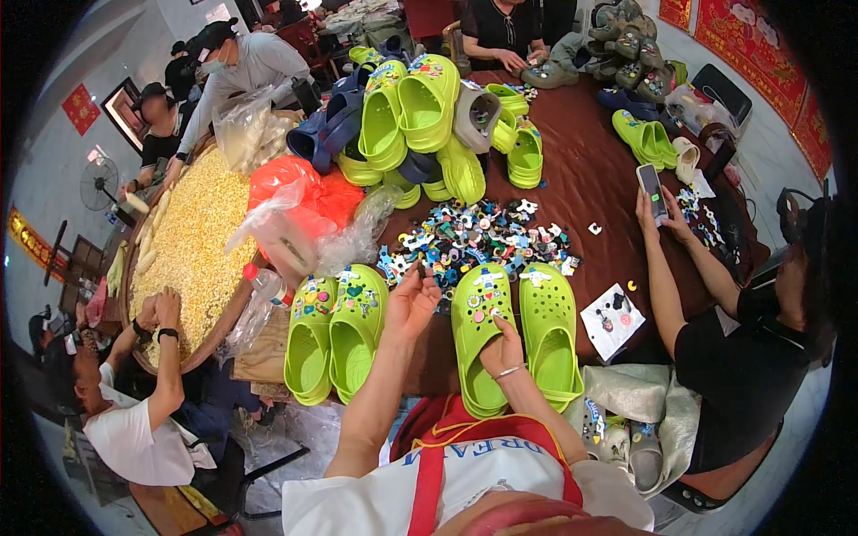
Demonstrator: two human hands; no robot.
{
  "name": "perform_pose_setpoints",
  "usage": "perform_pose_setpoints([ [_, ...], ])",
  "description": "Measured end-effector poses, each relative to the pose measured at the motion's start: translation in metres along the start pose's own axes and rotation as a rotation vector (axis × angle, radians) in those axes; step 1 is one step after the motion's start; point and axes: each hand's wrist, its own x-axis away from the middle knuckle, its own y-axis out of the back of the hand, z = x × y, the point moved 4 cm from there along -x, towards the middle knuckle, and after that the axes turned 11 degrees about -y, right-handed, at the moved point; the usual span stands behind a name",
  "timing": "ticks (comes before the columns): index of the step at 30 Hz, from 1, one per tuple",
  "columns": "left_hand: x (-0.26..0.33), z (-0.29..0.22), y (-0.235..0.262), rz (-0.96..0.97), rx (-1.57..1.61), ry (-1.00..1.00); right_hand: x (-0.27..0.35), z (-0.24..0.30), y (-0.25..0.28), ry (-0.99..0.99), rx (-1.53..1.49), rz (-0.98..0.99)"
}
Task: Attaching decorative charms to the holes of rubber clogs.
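Beside charms (pixel 487 234), your left hand (pixel 412 302) is pinching a dark piece (pixel 421 267), your right hand (pixel 503 352) gripping a clog (pixel 471 327), seemingly for steadiness.

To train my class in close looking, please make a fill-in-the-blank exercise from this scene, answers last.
The right hand is at the opening of a clog coloured lime ____.
The raised hand by the central heap of shoe charms is the ____ one.
The black-clad person at far right holds a ____.
The corn kernels at the left are coloured ____.
Missing words: green; left; phone; yellow.
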Motion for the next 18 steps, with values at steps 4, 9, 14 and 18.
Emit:
perform_pose_setpoints([
  [4, 0.007, 0.017, 0.016, -0.059, -0.038, 0.081, 0.016, -0.003, 0.016, -0.060, 0.101, -0.091],
  [9, 0.028, 0.018, 0.057, -0.135, -0.033, 0.109, 0.099, 0.013, 0.003, -0.187, 0.271, -0.111],
  [14, 0.052, 0.013, 0.073, -0.159, -0.019, 0.083, 0.129, 0.066, 0.016, 0.061, 0.195, -0.080],
  [18, 0.053, 0.004, 0.069, 0.002, 0.032, 0.142, 0.087, 0.082, 0.011, 0.103, 0.190, 0.010],
])
